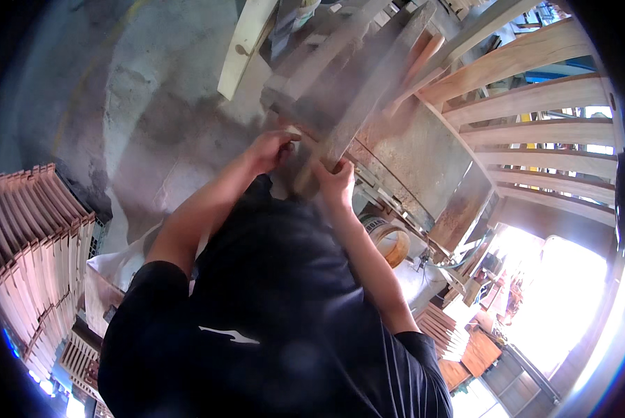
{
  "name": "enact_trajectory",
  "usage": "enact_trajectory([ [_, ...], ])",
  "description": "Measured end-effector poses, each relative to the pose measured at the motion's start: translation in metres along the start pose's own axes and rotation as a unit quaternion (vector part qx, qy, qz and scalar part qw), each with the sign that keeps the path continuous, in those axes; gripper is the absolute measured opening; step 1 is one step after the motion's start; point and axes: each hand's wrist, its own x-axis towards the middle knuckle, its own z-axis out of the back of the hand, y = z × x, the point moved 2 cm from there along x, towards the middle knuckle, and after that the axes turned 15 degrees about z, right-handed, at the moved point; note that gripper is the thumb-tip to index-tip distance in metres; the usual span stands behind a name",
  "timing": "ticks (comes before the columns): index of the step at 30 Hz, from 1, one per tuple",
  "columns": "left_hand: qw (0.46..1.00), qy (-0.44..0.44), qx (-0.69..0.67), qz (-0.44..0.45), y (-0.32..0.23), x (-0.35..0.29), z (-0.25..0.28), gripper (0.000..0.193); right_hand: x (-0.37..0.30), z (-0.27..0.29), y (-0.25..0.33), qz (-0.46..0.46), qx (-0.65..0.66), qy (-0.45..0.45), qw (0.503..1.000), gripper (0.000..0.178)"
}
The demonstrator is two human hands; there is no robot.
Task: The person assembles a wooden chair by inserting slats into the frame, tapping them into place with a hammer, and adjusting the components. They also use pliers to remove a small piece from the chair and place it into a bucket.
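My left hand (274,151) is closed in a pinch beside the near end of the dusty wooden beams. What lies between its fingertips is too blurred to make out. My right hand (336,182) is closed at the near end of a piece of wood (307,178), thumb and fingers against its edge. A long grey-brown beam (379,80) runs away from that hand toward the far right. Left of it, a second worn beam (326,59) lies roughly parallel. Blur hides the exact contact at both hands.
A pale board (246,49) stands ahead on the left. Curved wooden slats in a frame (535,132) rise at the right. Below them are a rusty metal plate (403,164) and a round tub (392,245). Stacked wooden parts (37,237) fill the left side.
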Motion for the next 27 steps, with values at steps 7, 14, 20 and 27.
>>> enact_trajectory([
  [7,0.987,0.121,-0.105,-0.029,-0.009,0.029,-0.025,0.019,0.011,-0.004,0.015,0.097,0.279,-0.049,0.954,0.08],
  [14,0.986,0.028,-0.156,-0.05,-0.022,0.068,-0.03,0.01,0.04,0.003,0.01,-0.041,0.187,-0.001,0.982,0.059],
  [20,0.976,0.041,-0.199,-0.077,-0.013,0.078,-0.026,0.005,0.046,0.008,0.029,0.01,0.273,0.041,0.961,0.053],
  [27,0.982,0.085,-0.162,-0.053,-0.02,0.114,-0.024,0.005,0.059,0.005,0.027,-0.028,0.152,0.03,0.988,0.056],
])
